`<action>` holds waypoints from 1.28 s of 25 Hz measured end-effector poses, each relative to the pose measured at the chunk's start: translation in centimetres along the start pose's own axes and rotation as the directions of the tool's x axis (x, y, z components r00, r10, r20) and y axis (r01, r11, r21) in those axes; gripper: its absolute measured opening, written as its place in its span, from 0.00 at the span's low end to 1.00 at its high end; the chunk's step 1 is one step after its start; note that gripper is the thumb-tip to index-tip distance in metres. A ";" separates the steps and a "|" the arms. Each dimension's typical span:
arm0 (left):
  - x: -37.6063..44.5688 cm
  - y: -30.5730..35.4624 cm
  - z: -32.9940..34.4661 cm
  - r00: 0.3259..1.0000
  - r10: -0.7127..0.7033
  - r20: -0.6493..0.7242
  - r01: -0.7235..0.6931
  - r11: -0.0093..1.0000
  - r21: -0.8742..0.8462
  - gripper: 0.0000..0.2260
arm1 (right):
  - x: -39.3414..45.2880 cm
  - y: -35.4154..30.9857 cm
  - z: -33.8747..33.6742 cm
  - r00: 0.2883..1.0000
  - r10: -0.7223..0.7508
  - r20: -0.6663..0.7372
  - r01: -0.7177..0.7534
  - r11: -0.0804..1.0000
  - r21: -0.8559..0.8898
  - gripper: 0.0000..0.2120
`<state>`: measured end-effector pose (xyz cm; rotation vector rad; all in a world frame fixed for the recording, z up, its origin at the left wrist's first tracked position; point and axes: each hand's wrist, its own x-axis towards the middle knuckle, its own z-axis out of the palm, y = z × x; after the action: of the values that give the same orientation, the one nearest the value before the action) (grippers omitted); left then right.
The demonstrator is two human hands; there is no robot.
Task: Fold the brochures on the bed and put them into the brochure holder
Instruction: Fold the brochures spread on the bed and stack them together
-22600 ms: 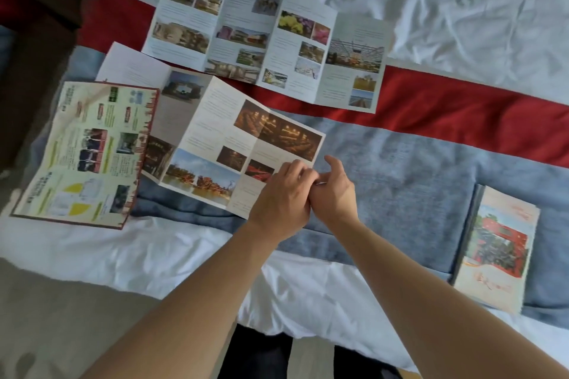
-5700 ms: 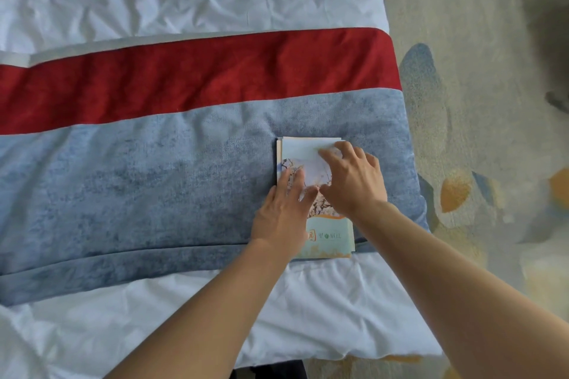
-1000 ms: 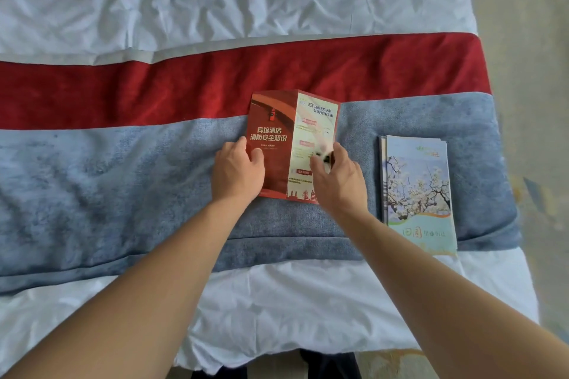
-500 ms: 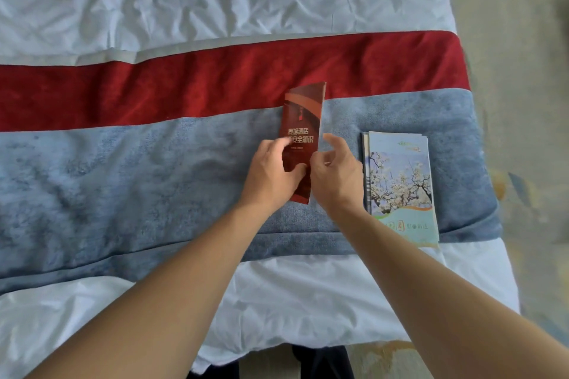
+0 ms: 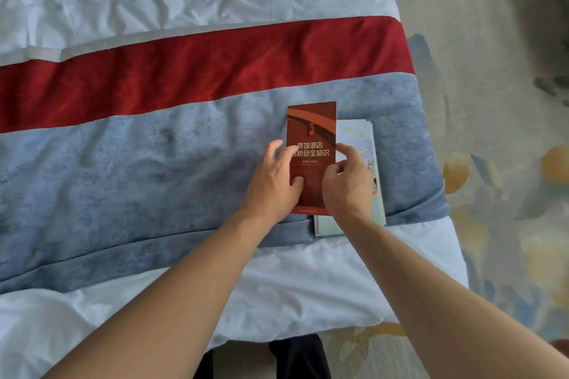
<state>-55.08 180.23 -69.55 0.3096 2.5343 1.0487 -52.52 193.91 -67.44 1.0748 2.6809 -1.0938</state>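
Red folded paper brochure (image 5: pixel 311 132) lies on blue band of bed runner (image 5: pixel 154 169), near bed's right edge, overlapping pale stack of folded brochures (image 5: pixel 358 135). Left hand (image 5: pixel 272 183) pinches its left edge; right hand (image 5: pixel 346 183) pinches right edge.

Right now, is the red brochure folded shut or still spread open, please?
Folded shut: the red brochure shows one narrow cover panel, held by the left hand and right hand.

Pale brochure stack (image 5: pixel 360 138): left strip under the red brochure (image 5: pixel 312 129), middle behind the right hand (image 5: pixel 346 184). Red brochure's small print too fine to read; lower left corner hidden by the left hand (image 5: pixel 272 183). Both forearms cut off by the bottom edge.
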 end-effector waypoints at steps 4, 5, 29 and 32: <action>-0.2 2.8 3.4 0.997 0.064 0.039 -0.070 0.980 0.185 0.25 | 1.1 3.3 -3.0 0.999 0.027 0.021 -0.027 1.000 -0.003 0.22; -0.3 3.4 4.2 0.996 0.077 0.051 -0.087 0.967 0.240 0.25 | 1.3 4.2 -3.6 0.999 0.034 0.036 -0.034 0.999 -0.011 0.22; 1.9 6.4 5.2 0.980 0.057 0.192 -0.152 0.837 0.526 0.30 | 6.3 6.1 -8.7 0.737 -0.358 0.573 0.661 0.559 -0.500 0.38; 2.7 6.6 5.2 0.978 0.057 0.203 -0.161 0.822 0.545 0.29 | 7.4 5.4 -8.2 0.708 -0.366 0.604 0.687 0.555 -0.469 0.41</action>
<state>-54.97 189.01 -68.92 0.6829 2.6256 0.2566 -53.10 206.14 -66.63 -0.1654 2.6579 -0.2167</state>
